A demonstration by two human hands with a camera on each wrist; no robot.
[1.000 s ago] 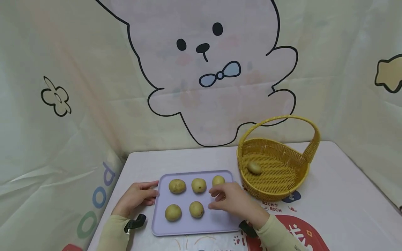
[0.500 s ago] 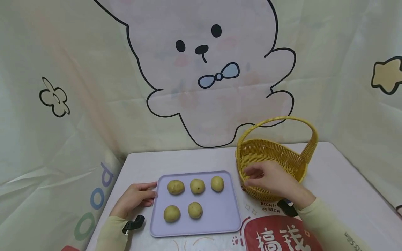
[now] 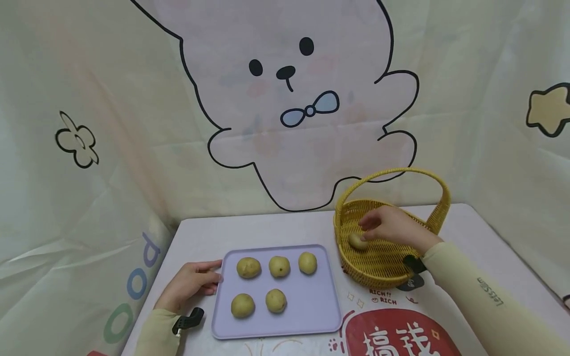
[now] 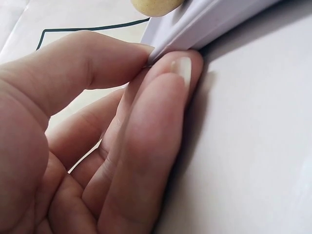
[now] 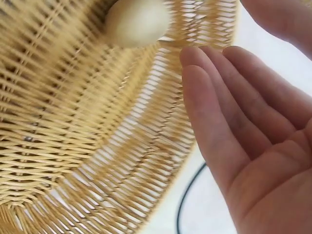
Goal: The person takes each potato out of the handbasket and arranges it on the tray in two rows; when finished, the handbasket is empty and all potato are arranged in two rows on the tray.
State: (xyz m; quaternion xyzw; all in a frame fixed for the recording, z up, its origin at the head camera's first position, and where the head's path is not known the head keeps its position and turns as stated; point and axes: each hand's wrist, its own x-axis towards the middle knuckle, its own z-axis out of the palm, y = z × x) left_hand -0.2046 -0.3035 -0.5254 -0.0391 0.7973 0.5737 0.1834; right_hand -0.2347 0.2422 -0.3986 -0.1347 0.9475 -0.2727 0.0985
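My left hand (image 3: 189, 284) grips the left rim of a lilac tray (image 3: 309, 314), and the left wrist view shows its fingertips (image 4: 187, 70) pressed at the tray's edge. Five or so is not needed to see that several potatoes (image 3: 276, 301) lie on the tray in two rows. My right hand (image 3: 398, 228) reaches into a yellow wicker basket (image 3: 380, 282) over a potato (image 3: 356, 242) there. In the right wrist view that potato (image 5: 139, 22) lies apart from the fingers, which are fairly straight and hold nothing.
The basket's tall arched handle (image 3: 401, 170) rises above the right forearm. A white table carries a cloth with a red printed patch (image 3: 401, 331). A curtain with a cartoon bear (image 3: 289, 148) hangs behind the table.
My right hand has gone from above the tray's right side rightward and into the basket. The left hand stays at the tray's rim, and the potatoes on the tray keep their places.
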